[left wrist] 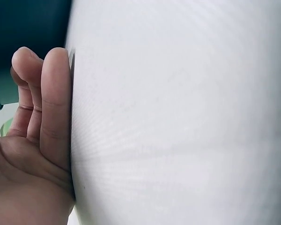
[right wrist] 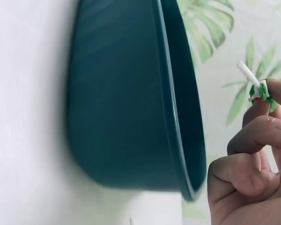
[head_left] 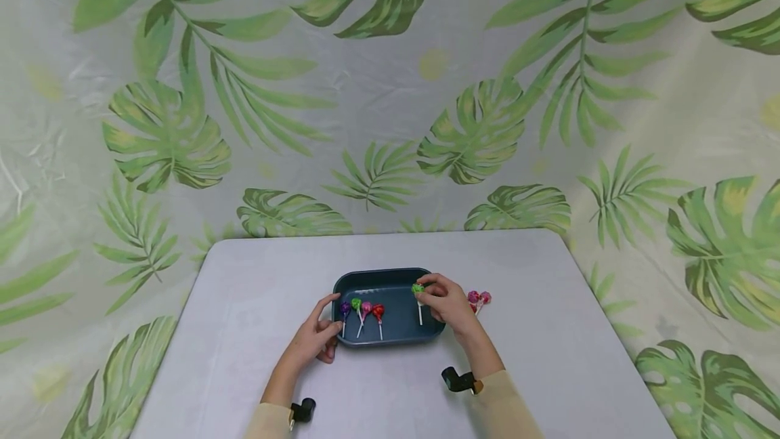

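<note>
A dark blue-green tray (head_left: 390, 342) lies on the white table. My left hand (head_left: 312, 341) holds its left end, with thumb and index finger at the rim; in the left wrist view the other fingers (left wrist: 55, 93) are bent beside the tray's wall. Above the tray's right part, my right hand (head_left: 446, 300) pinches a green-wrapped lollipop (head_left: 418, 288) by its head, the white stick pointing down. Inside the tray at the left, side by side, lie a purple lollipop (head_left: 345, 307), a green lollipop (head_left: 356, 303), a pink lollipop (head_left: 366, 307) and a red lollipop (head_left: 378, 310).
To the right of the tray, partly behind my right hand, a few pink and red lollipops (head_left: 485, 297) lie on the table (head_left: 524, 344). A leaf-printed cloth (head_left: 378, 120) hangs behind the table's far edge. Each wrist carries a small black camera.
</note>
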### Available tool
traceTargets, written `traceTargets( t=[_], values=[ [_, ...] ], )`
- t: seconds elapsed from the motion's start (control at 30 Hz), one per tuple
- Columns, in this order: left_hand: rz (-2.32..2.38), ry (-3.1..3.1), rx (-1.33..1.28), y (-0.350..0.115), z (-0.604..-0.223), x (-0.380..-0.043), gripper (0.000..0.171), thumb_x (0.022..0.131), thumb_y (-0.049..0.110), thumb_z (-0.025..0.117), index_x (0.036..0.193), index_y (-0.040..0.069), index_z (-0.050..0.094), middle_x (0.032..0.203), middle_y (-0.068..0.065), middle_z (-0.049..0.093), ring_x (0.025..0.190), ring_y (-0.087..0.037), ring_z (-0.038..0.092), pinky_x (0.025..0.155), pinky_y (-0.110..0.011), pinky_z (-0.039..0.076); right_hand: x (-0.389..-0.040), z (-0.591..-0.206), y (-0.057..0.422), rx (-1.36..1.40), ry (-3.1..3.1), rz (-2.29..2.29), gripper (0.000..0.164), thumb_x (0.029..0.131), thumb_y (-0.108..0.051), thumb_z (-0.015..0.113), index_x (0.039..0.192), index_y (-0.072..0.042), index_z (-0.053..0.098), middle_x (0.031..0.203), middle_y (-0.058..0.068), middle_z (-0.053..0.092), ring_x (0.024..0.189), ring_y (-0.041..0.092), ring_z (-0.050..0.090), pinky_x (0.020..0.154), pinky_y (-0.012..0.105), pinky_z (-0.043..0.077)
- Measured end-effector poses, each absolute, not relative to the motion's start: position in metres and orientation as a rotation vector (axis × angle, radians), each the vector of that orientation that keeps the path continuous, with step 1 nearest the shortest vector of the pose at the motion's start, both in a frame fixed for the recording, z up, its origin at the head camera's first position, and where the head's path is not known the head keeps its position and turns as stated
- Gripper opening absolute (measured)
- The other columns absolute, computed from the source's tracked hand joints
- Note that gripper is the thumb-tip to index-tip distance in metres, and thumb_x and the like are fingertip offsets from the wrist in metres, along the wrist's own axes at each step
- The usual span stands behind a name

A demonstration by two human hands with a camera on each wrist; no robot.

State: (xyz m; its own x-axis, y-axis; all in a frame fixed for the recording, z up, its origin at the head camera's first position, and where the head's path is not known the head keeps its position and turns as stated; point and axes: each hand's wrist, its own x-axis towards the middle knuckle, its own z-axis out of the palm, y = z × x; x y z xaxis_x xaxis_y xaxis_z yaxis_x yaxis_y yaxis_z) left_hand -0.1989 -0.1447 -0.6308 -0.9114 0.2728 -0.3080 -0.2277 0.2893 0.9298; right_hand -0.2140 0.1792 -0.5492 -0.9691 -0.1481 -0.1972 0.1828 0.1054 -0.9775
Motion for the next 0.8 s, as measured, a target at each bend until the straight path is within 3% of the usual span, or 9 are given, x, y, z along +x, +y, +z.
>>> traceTargets(
  t=[0.27, 0.53, 0.8],
  values=[
    [1.669, 2.166, 0.020, -0.145, -0.640, -0.201, 0.061, 0.086, 0.045, 0.062, 0.134, 0.058, 0.026, 0.070, -0.013, 0.060, 0.047, -0.024, 0.059, 0.048, -0.042, 0.055, -0.214, -0.544, 0.161, -0.004, 2.174, -1.873, 0.032, 0.085, -0.019, 0.068, 0.115, -0.012, 0.059, 0.081, 0.003, 0.059, 0.046, 0.012, 0.038, 0.041, 0.021, 0.034],
    [1.662, 2.131, 0.041, -0.144, -0.606, -0.191, 0.061, 0.092, 0.031, 0.059, 0.140, 0.048, 0.025, 0.081, -0.031, 0.060, 0.051, -0.027, 0.060, 0.051, -0.044, 0.056, -0.226, -0.580, 0.148, 0.005, 2.248, -1.860, 0.032, 0.081, -0.029, 0.073, 0.109, -0.020, 0.062, 0.082, 0.004, 0.061, 0.045, 0.012, 0.037, 0.040, 0.020, 0.033],
    [1.663, 2.124, 0.031, -0.143, -0.607, -0.192, 0.061, 0.091, 0.032, 0.060, 0.139, 0.049, 0.026, 0.080, -0.028, 0.060, 0.052, -0.029, 0.061, 0.051, -0.044, 0.056, -0.227, -0.588, 0.138, 0.002, 2.286, -1.775, 0.026, 0.081, -0.030, 0.072, 0.105, -0.026, 0.062, 0.078, 0.001, 0.059, 0.044, 0.012, 0.037, 0.040, 0.020, 0.035]
  ],
)
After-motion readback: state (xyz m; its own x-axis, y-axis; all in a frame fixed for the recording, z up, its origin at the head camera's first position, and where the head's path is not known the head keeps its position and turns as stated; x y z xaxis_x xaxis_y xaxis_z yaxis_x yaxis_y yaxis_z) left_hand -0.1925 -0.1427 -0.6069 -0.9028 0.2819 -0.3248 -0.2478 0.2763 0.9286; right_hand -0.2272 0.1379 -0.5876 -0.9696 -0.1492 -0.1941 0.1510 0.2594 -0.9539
